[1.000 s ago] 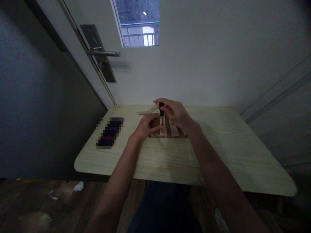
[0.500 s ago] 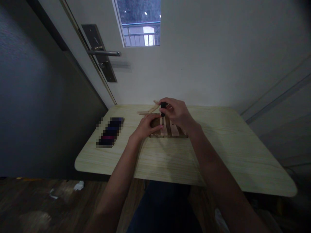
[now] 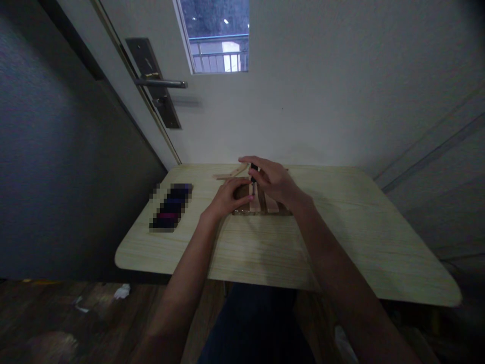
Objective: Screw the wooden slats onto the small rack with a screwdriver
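My right hand (image 3: 273, 177) holds a screwdriver (image 3: 254, 173) by its black handle, the shaft upright with its tip down at a pale wooden strip (image 3: 255, 203). Its index finger stretches left past the top of the handle. The strip lies across a brown wooden board (image 3: 241, 193), parallel to a second pale strip (image 3: 272, 205). My left hand (image 3: 225, 197) grips the board's left side, its thumb on the pale strip near the screwdriver tip. The tip's contact with any screw is too small to make out.
Behind the board lie thin loose wooden pieces (image 3: 232, 173). A pixelated dark object (image 3: 172, 207) rests on the left of the light wood table (image 3: 359, 227). A white door (image 3: 322, 91) with a metal handle (image 3: 162, 83) stands just beyond the table.
My right hand's fingers have loosened and spread out over the screwdriver handle, the index finger reaching further left. My left hand and the board keep their place.
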### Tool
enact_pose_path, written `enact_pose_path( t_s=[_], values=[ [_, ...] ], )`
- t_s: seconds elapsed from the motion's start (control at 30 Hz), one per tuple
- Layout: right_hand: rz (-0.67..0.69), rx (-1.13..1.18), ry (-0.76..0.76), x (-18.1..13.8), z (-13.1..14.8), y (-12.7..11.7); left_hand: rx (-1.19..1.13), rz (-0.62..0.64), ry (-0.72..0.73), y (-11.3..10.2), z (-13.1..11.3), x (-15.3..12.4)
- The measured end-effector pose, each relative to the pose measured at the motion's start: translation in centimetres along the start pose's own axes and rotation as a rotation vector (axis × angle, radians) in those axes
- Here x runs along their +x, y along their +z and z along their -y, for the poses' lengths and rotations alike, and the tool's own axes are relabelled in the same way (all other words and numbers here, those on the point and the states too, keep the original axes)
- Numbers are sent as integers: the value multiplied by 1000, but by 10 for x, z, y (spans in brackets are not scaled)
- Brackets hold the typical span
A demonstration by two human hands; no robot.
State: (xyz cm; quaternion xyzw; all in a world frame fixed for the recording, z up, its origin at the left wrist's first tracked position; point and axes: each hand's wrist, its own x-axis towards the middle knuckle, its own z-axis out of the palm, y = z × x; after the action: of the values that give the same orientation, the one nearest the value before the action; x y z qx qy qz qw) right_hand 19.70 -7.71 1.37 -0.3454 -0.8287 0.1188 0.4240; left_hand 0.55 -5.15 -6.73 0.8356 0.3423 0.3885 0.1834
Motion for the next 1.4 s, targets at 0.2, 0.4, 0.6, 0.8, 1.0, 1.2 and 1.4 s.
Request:
enact_pose_path(
  t_s=[0.2,0.4,0.6,0.8,1.0,1.2,1.4],
  values=[
    [-24,75,-79,3,-2,-8,0,-6,4,-2,-2,-1],
    [-48,46,38,5,1,-13,17,-5,1,-2,-4,-1],
    [-84,178,138,8,1,-11,28,11,-1,-4,-6,-1],
    [-88,195,109,8,-1,-5,24,3,-13,-2,-2,-1],
    [-32,125,8,4,-1,-4,12,6,-7,-3,-4,-1],
    [-16,239,40,3,0,-5,17,-6,-21,-1,-3,-1],
    [-113,228,120,4,2,-5,9,-9,4,-1,-2,-1]
  ],
)
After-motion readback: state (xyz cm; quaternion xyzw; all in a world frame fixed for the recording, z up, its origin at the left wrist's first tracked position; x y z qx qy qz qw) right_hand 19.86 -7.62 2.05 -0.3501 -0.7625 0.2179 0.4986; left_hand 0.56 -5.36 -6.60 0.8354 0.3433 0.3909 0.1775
